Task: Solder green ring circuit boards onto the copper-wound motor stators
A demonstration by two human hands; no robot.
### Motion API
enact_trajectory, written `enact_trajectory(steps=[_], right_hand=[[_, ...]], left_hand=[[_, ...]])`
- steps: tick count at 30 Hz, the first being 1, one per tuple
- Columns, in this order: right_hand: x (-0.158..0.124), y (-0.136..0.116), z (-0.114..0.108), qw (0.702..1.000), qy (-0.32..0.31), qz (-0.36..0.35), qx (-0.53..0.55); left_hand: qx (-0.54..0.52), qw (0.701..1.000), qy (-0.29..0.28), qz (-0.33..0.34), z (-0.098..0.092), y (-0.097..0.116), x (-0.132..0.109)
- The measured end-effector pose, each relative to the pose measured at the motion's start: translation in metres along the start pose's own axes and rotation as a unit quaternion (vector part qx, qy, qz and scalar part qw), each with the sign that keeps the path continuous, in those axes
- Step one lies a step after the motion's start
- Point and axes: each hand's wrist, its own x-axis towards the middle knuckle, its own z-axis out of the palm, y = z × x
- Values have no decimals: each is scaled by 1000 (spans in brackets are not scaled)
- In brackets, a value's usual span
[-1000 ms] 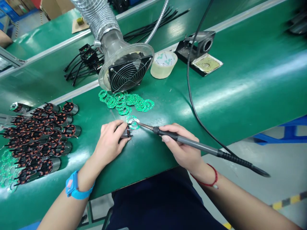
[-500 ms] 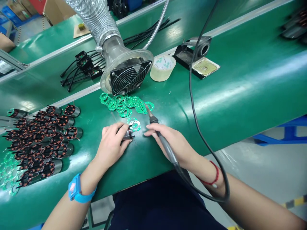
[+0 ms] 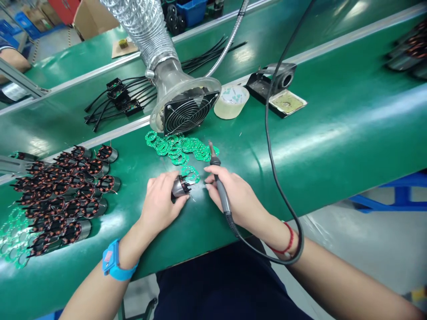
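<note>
From the head view, I see the left hand [image 3: 163,195] partly closed, thumb and fingers around a motor core [image 3: 180,187] just beside some green ring boards [image 3: 192,176] on the bench [image 3: 333,142]. The right hand [image 3: 238,191], loosely curled, holds a soldering iron [image 3: 223,192].

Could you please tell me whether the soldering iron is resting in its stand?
No, the right hand holds the soldering iron away from the stand.

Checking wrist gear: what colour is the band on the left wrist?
The wristband is blue with a small pale patch; best seen in the head view.
</note>
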Motion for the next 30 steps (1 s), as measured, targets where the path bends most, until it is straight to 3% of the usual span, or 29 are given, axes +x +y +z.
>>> enact_trajectory(steps=[4,7,10,12,17,19,22,24,30], right_hand=[[1,-6,4,991,1,77,107],[5,-11,11,965,74,98,232],[8,-13,18,917,145,117,353],[9,-13,21,895,156,127,398],[6,-15,22,921,91,158,343],[4,-17,23,926,110,164,322],[3,-19,27,907,163,148,360],[4,-18,27,900,140,125,392],[13,-12,18,924,-69,-22,375]], left_hand=[[-154,983,12,-101,-1,4,-5],[-252,960,-25,-115,-3,3,-6],[-229,967,-59,-99,-5,0,-3],[-184,976,-67,-91,-6,-2,-1],[-156,982,-65,-85,-7,-2,-1],[-154,982,-62,-94,-7,-1,-1],[-143,981,-55,-115,-7,-1,0],[-125,985,-52,-104,-6,-2,0],[-59,997,-26,-52,0,0,-4]])
